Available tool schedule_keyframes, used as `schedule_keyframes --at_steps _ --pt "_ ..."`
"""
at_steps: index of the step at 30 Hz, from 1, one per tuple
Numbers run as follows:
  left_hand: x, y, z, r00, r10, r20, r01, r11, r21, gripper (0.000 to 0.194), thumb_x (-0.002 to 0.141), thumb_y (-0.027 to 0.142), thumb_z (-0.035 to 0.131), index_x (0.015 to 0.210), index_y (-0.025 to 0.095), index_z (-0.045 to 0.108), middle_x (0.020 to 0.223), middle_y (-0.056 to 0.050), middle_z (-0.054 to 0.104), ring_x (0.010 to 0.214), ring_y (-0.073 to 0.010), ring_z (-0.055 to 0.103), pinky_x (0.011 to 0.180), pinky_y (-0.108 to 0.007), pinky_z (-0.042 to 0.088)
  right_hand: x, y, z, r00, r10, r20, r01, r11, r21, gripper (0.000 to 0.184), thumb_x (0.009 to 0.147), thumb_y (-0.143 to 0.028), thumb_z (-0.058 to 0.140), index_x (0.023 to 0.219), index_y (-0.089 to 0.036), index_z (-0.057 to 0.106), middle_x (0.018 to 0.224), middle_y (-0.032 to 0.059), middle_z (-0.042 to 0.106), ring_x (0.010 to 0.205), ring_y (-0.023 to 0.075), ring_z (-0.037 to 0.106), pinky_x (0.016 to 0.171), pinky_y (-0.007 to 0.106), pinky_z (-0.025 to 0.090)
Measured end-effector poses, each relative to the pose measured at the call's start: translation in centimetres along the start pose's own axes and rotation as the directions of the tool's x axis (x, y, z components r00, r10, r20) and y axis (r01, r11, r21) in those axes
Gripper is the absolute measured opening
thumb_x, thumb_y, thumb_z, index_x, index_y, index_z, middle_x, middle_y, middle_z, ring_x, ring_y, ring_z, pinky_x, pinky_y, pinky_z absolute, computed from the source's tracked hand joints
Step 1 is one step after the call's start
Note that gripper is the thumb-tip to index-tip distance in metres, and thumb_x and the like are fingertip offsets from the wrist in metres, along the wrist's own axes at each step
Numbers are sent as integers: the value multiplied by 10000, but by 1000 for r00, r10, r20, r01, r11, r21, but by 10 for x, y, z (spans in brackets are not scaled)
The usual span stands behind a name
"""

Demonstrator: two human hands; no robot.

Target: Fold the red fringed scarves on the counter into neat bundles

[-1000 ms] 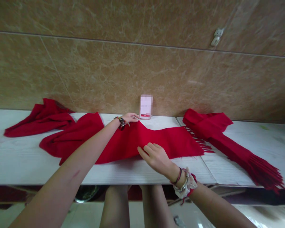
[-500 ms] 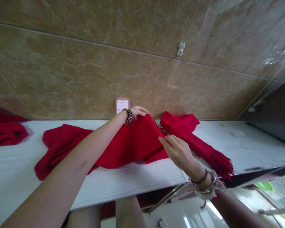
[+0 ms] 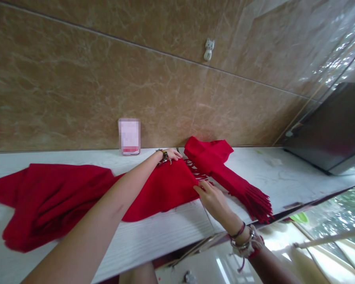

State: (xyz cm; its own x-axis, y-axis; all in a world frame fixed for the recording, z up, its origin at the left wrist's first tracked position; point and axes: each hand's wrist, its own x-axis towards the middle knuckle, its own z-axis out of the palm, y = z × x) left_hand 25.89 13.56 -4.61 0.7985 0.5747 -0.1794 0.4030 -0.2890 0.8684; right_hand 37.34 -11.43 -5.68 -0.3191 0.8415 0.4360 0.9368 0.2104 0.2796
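Note:
A red fringed scarf [image 3: 162,189] lies across the white counter, smooth toward its fringed end and bunched at the left. My left hand [image 3: 172,154] is at the far corner of the smooth end, its fingers closed on the edge; the thumb is hard to see. At the near corner, my right hand [image 3: 213,199] pinches the cloth between thumb and fingers. White-looking gaps show between the fringe strands that spread out beyond this end. A second red scarf [image 3: 225,173], folded over itself, lies just right of the fringe, with its own tassels toward the front edge.
A phone [image 3: 130,136] leans on the brown marbled wall [image 3: 77,90] behind the counter [image 3: 165,232]. A small white cat-shaped hook [image 3: 208,49] is fixed to the wall. A dark grey box-like object [image 3: 328,130] stands at the right end. A green basin [image 3: 299,217] is below the counter.
The scarf's end has come down from a raised fold to lie flatter, its fringe now spread. My right hand has closed on the near corner. The view has shifted to the right.

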Motion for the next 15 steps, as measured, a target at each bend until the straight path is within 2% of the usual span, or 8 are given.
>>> schedule_keyframes --at_steps 7,15 --pt "-1 -17 9 999 27 23 -27 999 -21 392 546 67 550 916 155 643 945 -45 674 876 -144 586 693 -192 443 -2 3 7 992 35 121 -55 984 169 343 783 -27 404 1010 -192 601 887 57 570 719 133 548 598 222 449" --pt "-1 -4 3 991 129 -40 -131 991 -34 369 613 83 518 960 157 621 1021 -63 646 931 -145 577 781 -243 434 5 5 -9 1000 -4 30 -1 987 158 348 771 -28 422 1028 -176 604 940 83 581 799 171 548 691 278 482"
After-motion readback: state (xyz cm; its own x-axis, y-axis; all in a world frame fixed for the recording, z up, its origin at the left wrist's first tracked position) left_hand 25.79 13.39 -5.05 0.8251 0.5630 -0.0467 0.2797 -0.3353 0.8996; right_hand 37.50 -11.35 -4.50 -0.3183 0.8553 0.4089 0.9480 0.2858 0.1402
